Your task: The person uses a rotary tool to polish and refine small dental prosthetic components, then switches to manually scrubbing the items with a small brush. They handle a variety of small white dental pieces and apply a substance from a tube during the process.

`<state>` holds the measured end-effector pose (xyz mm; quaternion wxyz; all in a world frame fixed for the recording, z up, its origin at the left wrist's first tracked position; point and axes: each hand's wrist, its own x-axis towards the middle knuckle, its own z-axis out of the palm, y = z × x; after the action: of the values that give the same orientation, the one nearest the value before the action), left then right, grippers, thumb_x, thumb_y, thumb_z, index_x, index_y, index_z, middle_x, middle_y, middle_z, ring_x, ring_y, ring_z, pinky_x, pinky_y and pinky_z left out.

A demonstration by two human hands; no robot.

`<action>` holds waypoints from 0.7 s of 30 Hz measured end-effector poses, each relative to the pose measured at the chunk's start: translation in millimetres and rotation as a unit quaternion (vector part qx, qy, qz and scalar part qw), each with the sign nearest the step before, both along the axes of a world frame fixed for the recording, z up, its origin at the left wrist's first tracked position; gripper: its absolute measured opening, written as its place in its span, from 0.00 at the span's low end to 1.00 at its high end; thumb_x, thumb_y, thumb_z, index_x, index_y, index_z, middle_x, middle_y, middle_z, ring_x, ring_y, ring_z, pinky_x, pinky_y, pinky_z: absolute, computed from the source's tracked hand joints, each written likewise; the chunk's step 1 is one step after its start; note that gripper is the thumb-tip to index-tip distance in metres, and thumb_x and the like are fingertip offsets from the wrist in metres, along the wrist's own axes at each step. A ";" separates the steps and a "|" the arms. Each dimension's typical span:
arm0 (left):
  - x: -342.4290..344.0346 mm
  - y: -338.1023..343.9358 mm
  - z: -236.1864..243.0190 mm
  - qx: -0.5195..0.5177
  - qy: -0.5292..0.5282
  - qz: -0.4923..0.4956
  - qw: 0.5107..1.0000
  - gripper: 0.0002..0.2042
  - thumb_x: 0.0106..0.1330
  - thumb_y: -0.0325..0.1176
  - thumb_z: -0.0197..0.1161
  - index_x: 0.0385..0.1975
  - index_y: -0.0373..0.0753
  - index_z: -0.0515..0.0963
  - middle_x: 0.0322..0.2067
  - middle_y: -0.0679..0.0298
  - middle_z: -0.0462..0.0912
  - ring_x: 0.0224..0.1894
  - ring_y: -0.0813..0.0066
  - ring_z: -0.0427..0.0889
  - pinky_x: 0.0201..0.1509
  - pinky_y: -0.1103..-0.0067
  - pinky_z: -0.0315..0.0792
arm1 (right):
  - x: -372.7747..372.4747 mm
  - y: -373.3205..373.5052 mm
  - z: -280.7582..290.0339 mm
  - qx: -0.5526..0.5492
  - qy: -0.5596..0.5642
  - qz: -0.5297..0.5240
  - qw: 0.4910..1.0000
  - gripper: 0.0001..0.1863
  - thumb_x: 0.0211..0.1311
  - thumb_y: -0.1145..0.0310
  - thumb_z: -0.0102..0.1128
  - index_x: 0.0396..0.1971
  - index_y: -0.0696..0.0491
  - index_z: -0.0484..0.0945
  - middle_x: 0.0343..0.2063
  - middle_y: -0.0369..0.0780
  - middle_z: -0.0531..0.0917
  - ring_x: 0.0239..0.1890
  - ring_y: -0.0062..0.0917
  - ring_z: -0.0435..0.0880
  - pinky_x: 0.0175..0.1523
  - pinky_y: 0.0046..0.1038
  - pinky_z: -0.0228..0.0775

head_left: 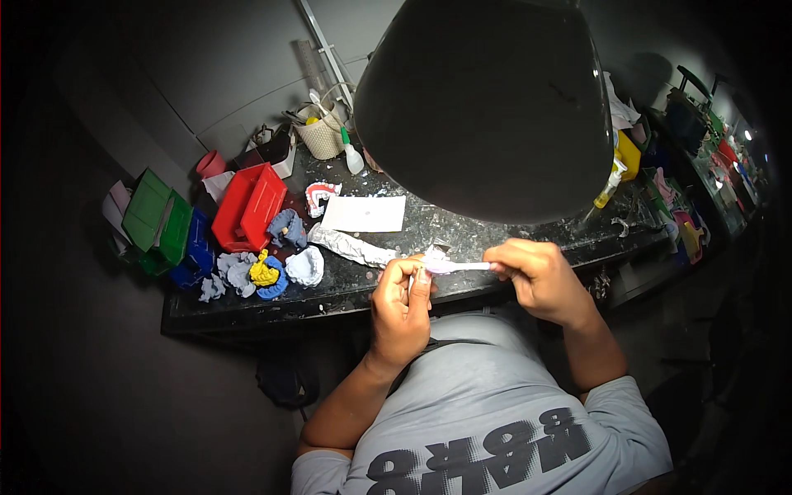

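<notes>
My left hand is closed, thumb and fingers pinching a small pale, pinkish-white piece whose kind I cannot make out. My right hand grips the end of a slim white-handled tool. The tool's far end meets the pale piece at my left fingertips; its tip is blurred by glare. Both hands are raised at the bench's front edge. Crumpled whitish wrapping lies just beyond my left hand, with a white rectangular sheet behind it.
A big dark lamp shade hangs over the bench. To the left stand a red bin, green bins, grey and white dental casts and a blue-and-yellow cast. Behind are a pink-and-white dental model and a woven cup.
</notes>
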<state>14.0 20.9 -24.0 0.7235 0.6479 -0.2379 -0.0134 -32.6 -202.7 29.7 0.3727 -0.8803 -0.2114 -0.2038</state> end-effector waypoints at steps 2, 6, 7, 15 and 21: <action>-2.6 -0.3 -1.0 -0.003 -0.007 0.010 1.000 0.04 0.76 0.25 0.51 0.42 0.31 0.72 0.46 0.55 0.81 0.35 0.85 0.75 0.33 0.87 0.70 | 4.0 -7.0 4.0 0.005 0.000 -0.028 1.000 0.13 0.52 0.86 0.57 0.38 0.61 0.81 0.31 0.47 0.83 0.30 0.39 0.84 0.37 0.33 0.75; -4.8 -2.9 3.4 -0.028 -0.054 0.009 0.998 0.05 0.76 0.24 0.50 0.43 0.31 0.72 0.45 0.55 0.81 0.35 0.84 0.76 0.35 0.86 0.71 | -1.0 -5.0 11.1 -0.011 0.018 0.042 0.999 0.08 0.60 0.84 0.56 0.38 0.62 0.80 0.28 0.46 0.83 0.28 0.35 0.84 0.36 0.31 0.75; -5.1 -1.6 2.2 -0.026 -0.054 0.009 0.998 0.05 0.76 0.24 0.50 0.43 0.31 0.72 0.45 0.55 0.81 0.35 0.84 0.76 0.35 0.86 0.71 | 1.7 -8.1 11.4 -0.009 0.019 0.041 0.999 0.08 0.60 0.84 0.56 0.38 0.62 0.80 0.28 0.46 0.83 0.28 0.35 0.84 0.36 0.31 0.75; -7.4 -4.8 4.8 -0.029 -0.079 0.023 0.996 0.04 0.76 0.23 0.51 0.44 0.31 0.71 0.50 0.53 0.79 0.37 0.82 0.77 0.38 0.85 0.73 | 39.3 -38.0 6.3 -0.009 -0.097 -0.197 0.976 0.06 0.65 0.77 0.59 0.38 0.63 0.81 0.31 0.47 0.82 0.33 0.30 0.84 0.41 0.30 0.75; -0.5 0.6 -2.6 0.108 -0.229 0.112 0.961 0.03 0.73 0.20 0.54 0.43 0.29 0.72 0.51 0.50 0.78 0.42 0.77 0.79 0.43 0.82 0.75 | -0.9 35.1 0.6 0.207 0.053 -0.003 0.977 0.11 0.62 0.75 0.67 0.43 0.62 0.81 0.32 0.42 0.87 0.33 0.18 0.86 0.38 0.22 0.79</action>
<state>13.5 21.5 -26.6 0.5723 0.7306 -0.3199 0.1905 -33.5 -167.6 30.3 0.5568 -0.7944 -0.1416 -0.1972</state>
